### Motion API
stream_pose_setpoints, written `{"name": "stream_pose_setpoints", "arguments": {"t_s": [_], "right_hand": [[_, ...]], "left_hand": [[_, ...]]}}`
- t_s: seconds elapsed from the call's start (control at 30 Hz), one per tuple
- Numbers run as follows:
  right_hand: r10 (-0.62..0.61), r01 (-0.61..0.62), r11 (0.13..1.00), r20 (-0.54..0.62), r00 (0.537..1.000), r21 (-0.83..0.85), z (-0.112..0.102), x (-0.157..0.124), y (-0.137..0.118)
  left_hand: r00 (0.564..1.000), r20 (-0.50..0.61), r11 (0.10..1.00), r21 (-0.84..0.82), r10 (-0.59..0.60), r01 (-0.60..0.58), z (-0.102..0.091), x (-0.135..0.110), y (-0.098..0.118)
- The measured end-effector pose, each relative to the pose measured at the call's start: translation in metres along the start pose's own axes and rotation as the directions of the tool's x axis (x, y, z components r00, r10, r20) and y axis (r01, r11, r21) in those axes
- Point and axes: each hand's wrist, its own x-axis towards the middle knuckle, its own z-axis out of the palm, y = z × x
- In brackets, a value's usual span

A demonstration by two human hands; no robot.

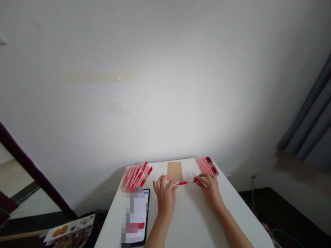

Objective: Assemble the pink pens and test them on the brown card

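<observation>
Right now one red pen (184, 183) lies sideways, left to right, near the far edge of the desk (191, 220). The left hand (165, 196) pinches its left end and the right hand (210, 188) pinches its right end, so both hands are just as near.
</observation>
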Motion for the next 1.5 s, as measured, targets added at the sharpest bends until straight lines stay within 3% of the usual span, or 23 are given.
{"name": "stream_pose_setpoints", "arguments": {"t_s": [0.5,1.03,1.27,1.5], "right_hand": [[-0.025,0.025,0.999,0.004,1.000,0.041,0.0030,-0.0011,0.0006],[0.006,-0.007,0.999,0.025,1.000,0.050,-0.0006,0.0000,-0.0040],[0.023,-0.023,0.999,-0.011,1.000,0.035,-0.0010,0.0010,-0.0007],[0.046,-0.046,0.999,-0.018,0.999,0.023,0.0008,0.0005,0.0042]], "left_hand": [[0.999,-0.009,0.999,0.021,0.042,-0.042,-0.0030,-0.0003,0.0025],[1.000,0.025,1.000,-0.020,0.004,-0.004,-0.0057,0.0005,0.0042],[1.000,-0.013,0.999,0.052,0.017,-0.016,-0.0053,0.0007,0.0015],[0.997,-0.048,0.983,0.170,-0.061,0.068,-0.0046,0.0004,-0.0044]]}}
